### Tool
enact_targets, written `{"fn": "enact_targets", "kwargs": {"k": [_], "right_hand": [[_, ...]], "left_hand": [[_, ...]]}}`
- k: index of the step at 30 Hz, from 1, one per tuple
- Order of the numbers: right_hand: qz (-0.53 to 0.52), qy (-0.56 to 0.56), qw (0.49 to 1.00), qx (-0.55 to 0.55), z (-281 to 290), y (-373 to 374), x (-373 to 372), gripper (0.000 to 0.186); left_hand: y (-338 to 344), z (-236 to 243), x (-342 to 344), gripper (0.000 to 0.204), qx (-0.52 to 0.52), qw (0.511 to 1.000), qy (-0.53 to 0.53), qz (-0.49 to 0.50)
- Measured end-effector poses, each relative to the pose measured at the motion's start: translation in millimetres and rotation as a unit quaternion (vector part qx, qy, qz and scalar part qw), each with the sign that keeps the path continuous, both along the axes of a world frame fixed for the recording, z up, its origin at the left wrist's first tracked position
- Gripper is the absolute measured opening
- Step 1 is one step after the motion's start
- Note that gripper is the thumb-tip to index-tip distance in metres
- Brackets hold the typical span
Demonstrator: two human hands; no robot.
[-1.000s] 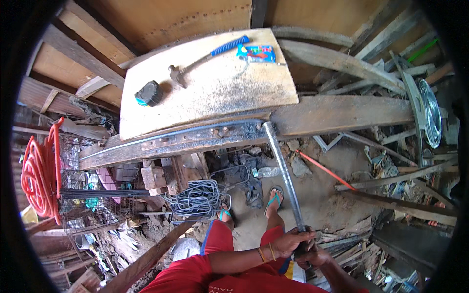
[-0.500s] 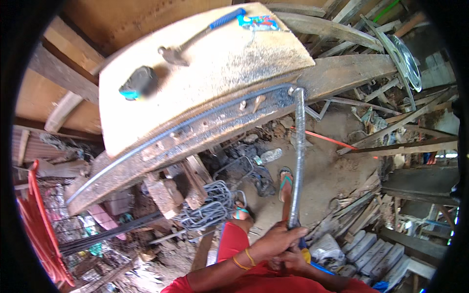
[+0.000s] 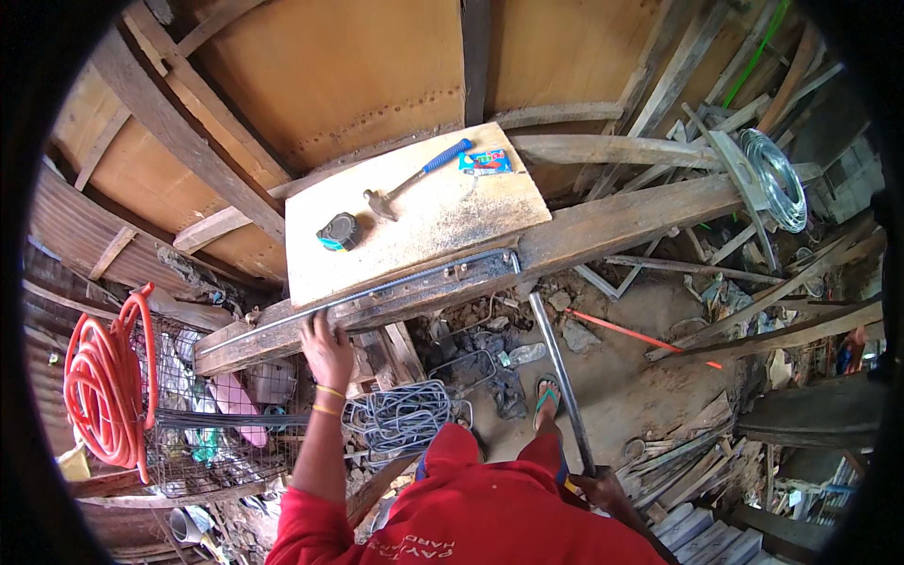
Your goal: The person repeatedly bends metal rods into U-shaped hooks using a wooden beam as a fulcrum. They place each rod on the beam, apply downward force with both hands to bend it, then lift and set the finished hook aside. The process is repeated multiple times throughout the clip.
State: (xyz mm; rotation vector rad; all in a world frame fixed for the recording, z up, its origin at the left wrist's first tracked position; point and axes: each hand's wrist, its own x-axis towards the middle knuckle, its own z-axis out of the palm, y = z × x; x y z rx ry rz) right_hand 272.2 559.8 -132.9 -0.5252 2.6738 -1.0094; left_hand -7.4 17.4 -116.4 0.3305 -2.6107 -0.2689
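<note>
A thin metal rod (image 3: 377, 290) lies along the top of a thick wooden beam (image 3: 603, 231), its right end bent toward me beside small metal pegs (image 3: 461, 268). My left hand (image 3: 327, 350) rests at the beam's near edge, fingers extended and fingertips by the rod. Low on the right, my right hand (image 3: 599, 488) is closed round the lower end of a long metal pipe (image 3: 562, 381). The pipe's upper end stands apart from the rod, just below its bent tip.
On a pale board (image 3: 452, 213) behind the rod lie a blue-handled hammer (image 3: 407, 186), a tape measure (image 3: 339, 232) and a colourful packet (image 3: 486, 162). Bent metal stirrups (image 3: 400, 414) are heaped under the beam. An orange hose coil (image 3: 105, 386) hangs at left, a wire coil (image 3: 777, 179) at right.
My left hand has let go of the pipe and moved left to the beam. The pipe has come off the rod's bent end, with my right hand still round it. The view has shifted upward.
</note>
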Motion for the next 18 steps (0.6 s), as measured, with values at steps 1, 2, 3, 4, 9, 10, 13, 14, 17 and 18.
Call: {"fn": "enact_targets", "kwargs": {"k": [1, 2, 3, 4, 9, 10, 13, 14, 17, 18], "right_hand": [[-0.06, -0.094, 0.994, 0.016, -1, 16, 13, 0.017], [-0.126, -0.154, 0.98, 0.019, -1, 26, 24, 0.015], [-0.192, -0.239, 0.951, 0.036, 1, 30, 35, 0.013], [-0.196, -0.191, 0.961, 0.032, 5, 30, 43, 0.014], [-0.379, -0.21, 0.899, -0.058, 31, 2, 74, 0.027], [-0.42, -0.226, 0.872, -0.113, 29, -3, 80, 0.028], [-0.375, -0.071, 0.924, 0.027, 14, -16, 100, 0.03], [-0.333, -0.005, 0.939, 0.088, 8, -20, 107, 0.03], [-0.273, 0.072, 0.955, 0.092, 16, -32, 130, 0.021], [-0.228, 0.144, 0.952, 0.148, 25, -35, 132, 0.02]], "left_hand": [[-20, 0, -6, 0.039, 0.005, 1.0, 0.008, -0.014], [-33, -2, -12, 0.035, -0.009, 1.0, -0.014, 0.003], [-45, -3, -16, 0.033, -0.032, 0.998, -0.062, -0.01], [-53, -3, -18, 0.03, -0.064, 0.99, -0.121, -0.022], [-74, -11, -31, 0.024, -0.019, 0.989, -0.114, -0.095], [-79, -12, -36, 0.024, -0.023, 0.988, -0.104, -0.108], [-88, -13, -46, 0.022, -0.023, 0.982, -0.117, -0.145], [-90, -11, -49, 0.022, -0.029, 0.979, -0.144, -0.14], [-87, 9, -51, 0.019, 0.0, 0.978, -0.082, -0.192], [-85, 22, -50, 0.019, 0.02, 0.978, -0.07, -0.195]]}}
